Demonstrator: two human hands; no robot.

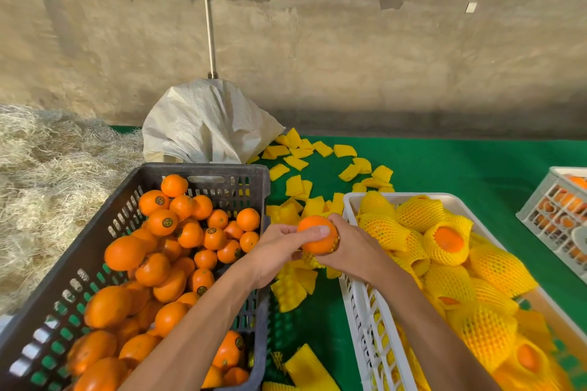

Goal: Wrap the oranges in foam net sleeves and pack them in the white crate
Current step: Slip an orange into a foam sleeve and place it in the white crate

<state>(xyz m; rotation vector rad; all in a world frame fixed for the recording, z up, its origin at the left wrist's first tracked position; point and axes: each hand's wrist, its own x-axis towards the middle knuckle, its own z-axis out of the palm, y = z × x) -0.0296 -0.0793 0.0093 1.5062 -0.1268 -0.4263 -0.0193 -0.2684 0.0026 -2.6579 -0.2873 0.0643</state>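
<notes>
- Head cam looking down at both hands meeting over the gap between two crates, on a green table cover point(460, 168).
- left hand point(279, 251) has its fingers curled around a bare orange point(316, 232), thumb lying across the front of it.
- right hand point(352, 247) grips the same orange from the other side, pinching a yellow foam net sleeve point(330, 249) against the fruit's underside; the sleeve only covers the bottom so far.
- black crate point(203, 170) on the left is piled with unwrapped oranges point(190, 232), many with dark round stickers.
- white crate point(359, 305) on the right holds wrapped oranges point(444, 240) in yellow netting.
- loose flat sleeves point(295, 186) are scattered on the green between and behind the crates.
- white woven sack point(206, 124) sits behind the black crate, straw pile point(54, 168) off to the left.
- another pale crate point(559, 213) with oranges is at the far right edge.
</notes>
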